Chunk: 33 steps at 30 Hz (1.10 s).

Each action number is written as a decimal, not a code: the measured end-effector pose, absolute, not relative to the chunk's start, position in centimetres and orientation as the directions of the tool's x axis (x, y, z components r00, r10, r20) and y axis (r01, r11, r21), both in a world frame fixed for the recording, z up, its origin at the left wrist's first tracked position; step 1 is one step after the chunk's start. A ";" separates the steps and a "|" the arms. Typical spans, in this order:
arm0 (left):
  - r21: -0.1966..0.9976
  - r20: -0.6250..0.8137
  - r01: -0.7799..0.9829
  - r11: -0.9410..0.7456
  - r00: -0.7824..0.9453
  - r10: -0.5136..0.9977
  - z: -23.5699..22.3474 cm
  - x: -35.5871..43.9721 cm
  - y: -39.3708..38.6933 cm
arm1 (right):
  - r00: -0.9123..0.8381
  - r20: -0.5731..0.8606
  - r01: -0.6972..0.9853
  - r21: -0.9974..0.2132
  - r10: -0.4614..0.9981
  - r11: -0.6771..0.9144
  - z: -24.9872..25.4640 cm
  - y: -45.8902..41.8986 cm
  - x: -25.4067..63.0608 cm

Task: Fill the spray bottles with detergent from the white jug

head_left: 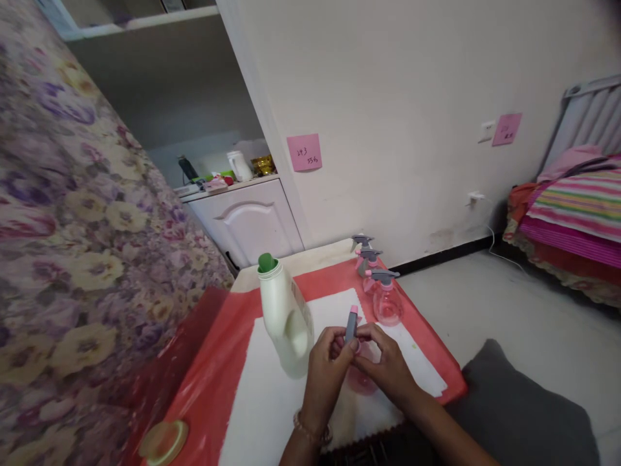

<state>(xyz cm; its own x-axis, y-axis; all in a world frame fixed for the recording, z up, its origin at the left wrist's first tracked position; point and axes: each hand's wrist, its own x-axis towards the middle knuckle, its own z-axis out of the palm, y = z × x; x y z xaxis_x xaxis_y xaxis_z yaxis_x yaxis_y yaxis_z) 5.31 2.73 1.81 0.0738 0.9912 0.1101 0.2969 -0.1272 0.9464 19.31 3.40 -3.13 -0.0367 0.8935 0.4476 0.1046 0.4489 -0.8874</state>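
Both hands meet over the white cloth [272, 401] on the small red-covered table [228, 336]. My left hand [326, 372] and my right hand [383, 366] are closed together around a pink spray bottle [361, 378]. Its grey trigger head with a pink nozzle tip [351, 323] sticks up between the fingers. A white detergent bottle with a green neck [284, 310] stands just left of my left hand. Three more pink spray bottles with grey heads [385, 301] stand in a row at the table's far right edge.
A flowered fabric surface [72, 246] rises along the left. A round lid [165, 441] lies at the table's near left corner. A grey cushion [514, 408] lies on the floor at right, with a striped bed [577, 213] beyond. A white cabinet [247, 220] stands behind.
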 end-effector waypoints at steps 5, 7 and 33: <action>0.989 -0.020 0.148 -0.008 0.191 0.981 2.1 4.8 3.4 | -0.090 0.422 0.045 -0.903 0.902 0.427 -3.5 3.9 19.9; 0.994 -0.043 0.112 0.016 0.236 0.971 2.5 4.7 3.7 | -0.163 0.420 0.014 -0.904 0.893 0.427 -3.3 4.1 20.4; 0.999 -0.051 0.014 0.049 0.227 0.973 3.4 4.2 3.5 | -0.199 0.276 0.233 -0.919 0.940 0.319 -7.7 3.8 21.2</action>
<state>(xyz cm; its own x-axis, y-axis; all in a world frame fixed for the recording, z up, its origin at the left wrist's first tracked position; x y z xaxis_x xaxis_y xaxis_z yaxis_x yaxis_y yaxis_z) 4.19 3.46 3.40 0.2271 0.9725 -0.0513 0.0138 0.0495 0.9987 21.20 3.83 -7.71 -0.1988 0.9403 0.2762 0.2326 0.3190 -0.9187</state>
